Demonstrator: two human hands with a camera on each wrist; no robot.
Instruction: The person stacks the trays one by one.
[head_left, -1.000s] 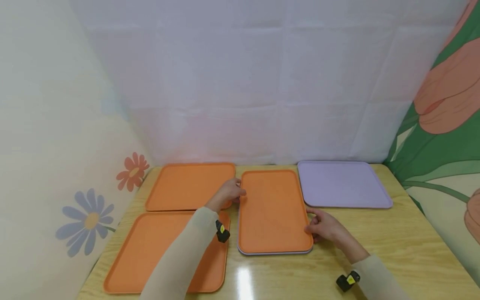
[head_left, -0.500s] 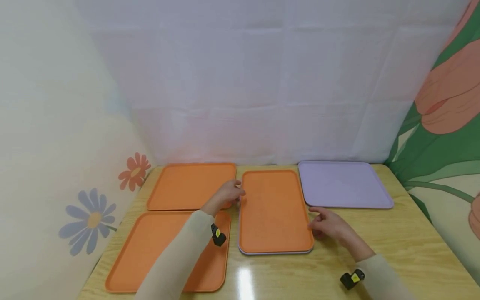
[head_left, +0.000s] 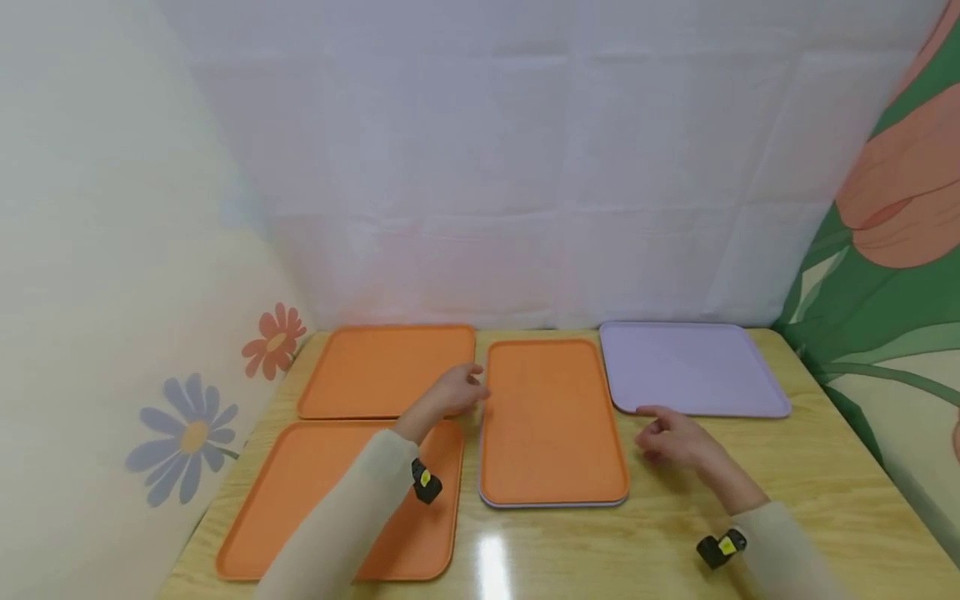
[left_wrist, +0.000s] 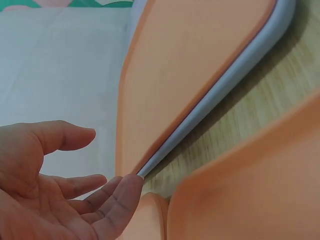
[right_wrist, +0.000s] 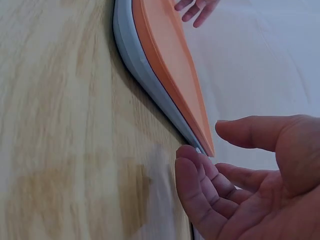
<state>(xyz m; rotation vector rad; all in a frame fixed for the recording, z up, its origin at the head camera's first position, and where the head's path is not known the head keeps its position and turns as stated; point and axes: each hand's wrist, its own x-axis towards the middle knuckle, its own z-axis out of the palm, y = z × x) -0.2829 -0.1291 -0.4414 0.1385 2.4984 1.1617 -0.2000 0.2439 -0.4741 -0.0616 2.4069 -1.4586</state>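
Note:
An orange tray (head_left: 553,421) lies lengthwise mid-table, stacked on purple tray edges (left_wrist: 220,95) that show below its rim. At the stack's left side is my left hand (head_left: 453,390), thumb apart and fingers loosely bent; in the left wrist view the fingertips are at or very near the edge, gripping nothing. My right hand (head_left: 678,439) hovers off the stack's right side with its fingers relaxed and nothing held. In the right wrist view its thumb (right_wrist: 255,132) stands well apart from the bent fingers, and a visible gap separates the hand from the stack in the head view.
Two more orange trays lie at the left, one at the back (head_left: 390,367) and one in front (head_left: 300,475), under my left forearm. A purple tray (head_left: 693,367) lies at the back right. A white sheet (head_left: 525,167) hangs behind the wooden table (head_left: 825,500).
My right hand has let go of the stack's right edge and drawn away to the right. The left hand's grip has loosened at the left edge. The stack stays in place.

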